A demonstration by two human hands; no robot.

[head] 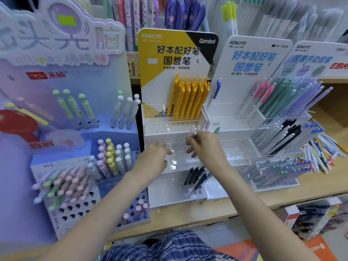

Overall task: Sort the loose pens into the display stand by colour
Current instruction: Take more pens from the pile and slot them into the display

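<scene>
The yellow-headed display stand (175, 127) has clear tiers. Yellow pens (188, 98) stand in its top tier and black pens (195, 176) lie in its bottom tier. My right hand (205, 146) is at the middle tier and pinches a small bunch of white pens (194, 130) by their upper ends. My left hand (154, 159) is beside it at the same tier, fingers bent against the clear front wall; I cannot see anything in it. A heap of loose mixed-colour pens (320, 155) lies on the shelf at the right.
A purple stand (79, 117) with pastel pens fills the left. Two more clear stands (273, 117) hold pink, green, lilac, black and blue pens. The wooden shelf edge (244, 206) runs below; packs hang behind.
</scene>
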